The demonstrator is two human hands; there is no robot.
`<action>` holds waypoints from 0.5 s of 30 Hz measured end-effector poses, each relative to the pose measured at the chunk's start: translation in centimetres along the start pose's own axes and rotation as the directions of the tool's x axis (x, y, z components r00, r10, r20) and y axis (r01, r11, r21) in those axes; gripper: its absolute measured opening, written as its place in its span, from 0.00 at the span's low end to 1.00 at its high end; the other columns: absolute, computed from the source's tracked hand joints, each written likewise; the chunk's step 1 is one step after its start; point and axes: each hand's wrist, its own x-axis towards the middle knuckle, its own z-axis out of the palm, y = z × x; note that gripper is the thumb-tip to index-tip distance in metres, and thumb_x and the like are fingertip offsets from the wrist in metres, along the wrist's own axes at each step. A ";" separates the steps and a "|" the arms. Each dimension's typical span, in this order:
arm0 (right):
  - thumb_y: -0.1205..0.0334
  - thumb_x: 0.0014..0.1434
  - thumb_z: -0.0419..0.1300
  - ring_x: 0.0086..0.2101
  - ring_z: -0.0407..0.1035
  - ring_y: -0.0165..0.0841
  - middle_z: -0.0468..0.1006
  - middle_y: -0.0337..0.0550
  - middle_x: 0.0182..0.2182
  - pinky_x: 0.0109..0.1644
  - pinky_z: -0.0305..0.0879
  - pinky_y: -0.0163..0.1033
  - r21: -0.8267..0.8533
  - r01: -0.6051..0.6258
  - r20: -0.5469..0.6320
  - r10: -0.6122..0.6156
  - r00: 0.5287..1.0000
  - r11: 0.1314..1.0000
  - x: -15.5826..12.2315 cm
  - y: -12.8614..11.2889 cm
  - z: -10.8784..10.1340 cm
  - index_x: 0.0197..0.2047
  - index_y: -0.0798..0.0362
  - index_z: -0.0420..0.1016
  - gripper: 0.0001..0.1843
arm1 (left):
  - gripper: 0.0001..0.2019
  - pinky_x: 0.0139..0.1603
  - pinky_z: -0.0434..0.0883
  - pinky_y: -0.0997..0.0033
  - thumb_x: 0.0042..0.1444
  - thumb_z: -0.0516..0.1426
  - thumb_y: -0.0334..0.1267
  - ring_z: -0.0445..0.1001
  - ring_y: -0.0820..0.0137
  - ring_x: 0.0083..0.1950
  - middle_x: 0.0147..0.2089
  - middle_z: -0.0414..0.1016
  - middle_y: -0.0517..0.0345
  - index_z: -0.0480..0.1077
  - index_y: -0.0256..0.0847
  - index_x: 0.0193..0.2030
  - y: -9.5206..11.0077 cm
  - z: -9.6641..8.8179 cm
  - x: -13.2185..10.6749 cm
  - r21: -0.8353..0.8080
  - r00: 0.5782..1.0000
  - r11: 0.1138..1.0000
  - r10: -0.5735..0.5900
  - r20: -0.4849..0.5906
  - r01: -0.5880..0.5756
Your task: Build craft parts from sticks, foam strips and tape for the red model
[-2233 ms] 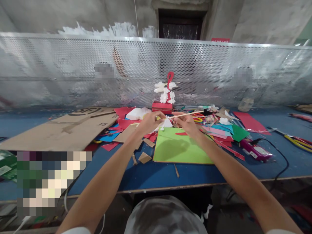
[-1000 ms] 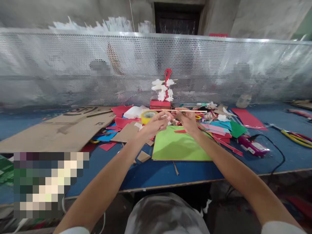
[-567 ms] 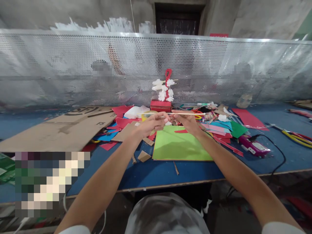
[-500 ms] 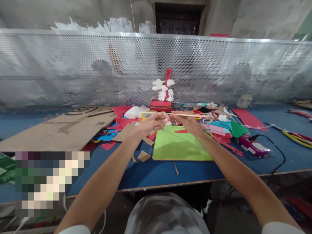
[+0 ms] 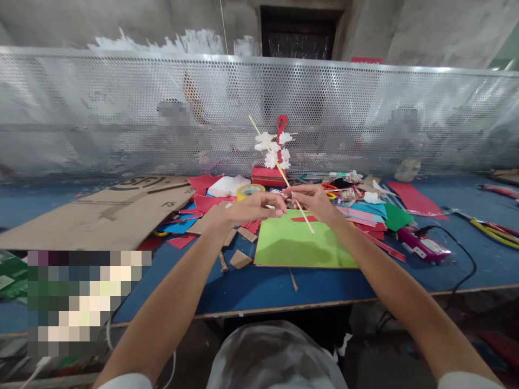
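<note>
My right hand (image 5: 314, 201) pinches a thin wooden stick (image 5: 279, 170) that now slants from upper left down to lower right, above a green sheet (image 5: 300, 243). My left hand (image 5: 253, 207) sits just left of it with fingertips pinched together near the stick; what they hold is too small to make out. Behind both hands stands a red box with a red loop and white paper flowers (image 5: 273, 156). A yellow tape roll (image 5: 250, 190) lies just beyond my left hand.
Coloured paper scraps (image 5: 365, 216) litter the blue table (image 5: 251, 292). A large cardboard sheet (image 5: 101, 210) lies at the left. A purple glue gun (image 5: 424, 248) with a black cord is at the right, and yellow pliers (image 5: 492, 229) farther right. A perforated metal screen (image 5: 121, 113) closes the back.
The stick was level between both hands; it has swung to a steep diagonal, its far end now up by the flowers. The tape roll shows again.
</note>
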 end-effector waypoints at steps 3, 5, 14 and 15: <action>0.50 0.51 0.72 0.26 0.72 0.29 0.84 0.42 0.34 0.30 0.71 0.36 0.056 -0.023 -0.050 0.025 0.998 0.998 0.2 0.1 0.3 0.44 0.48 0.85 0.18 | 0.15 0.28 0.60 0.77 0.53 0.66 0.42 0.64 0.79 0.28 0.32 0.70 0.62 0.73 0.41 0.45 0.4 0.3 0.1 0.076 1.000 0.997 0.017 -0.021 -0.016; 0.51 0.51 0.72 0.26 0.72 0.28 0.84 0.42 0.36 0.30 0.70 0.35 0.074 -0.005 -0.105 0.013 0.994 0.997 0.4 0.1 0.5 0.43 0.47 0.85 0.16 | 0.18 0.32 0.63 0.76 0.52 0.66 0.41 0.68 0.77 0.31 0.33 0.71 0.62 0.70 0.42 0.48 0.5 0.6 0.2 0.075 0.999 0.997 -0.006 -0.042 0.009; 0.51 0.54 0.70 0.30 0.75 0.32 0.84 0.43 0.35 0.36 0.74 0.38 -0.043 0.119 -0.289 -0.126 0.949 0.992 0.8 0.3 0.7 0.41 0.49 0.84 0.14 | 0.12 0.34 0.63 0.73 0.52 0.65 0.44 0.67 0.74 0.33 0.35 0.71 0.60 0.72 0.39 0.35 -0.3 1.3 1.1 0.260 0.996 0.965 0.000 -0.094 0.024; 0.51 0.54 0.69 0.30 0.75 0.32 0.84 0.43 0.36 0.36 0.74 0.39 -0.064 0.121 -0.298 -0.134 0.945 0.991 0.7 0.2 0.8 0.41 0.49 0.84 0.14 | 0.11 0.33 0.63 0.74 0.52 0.65 0.44 0.67 0.74 0.33 0.36 0.71 0.60 0.72 0.39 0.35 -0.3 1.3 1.1 0.262 0.996 0.965 -0.006 -0.090 0.029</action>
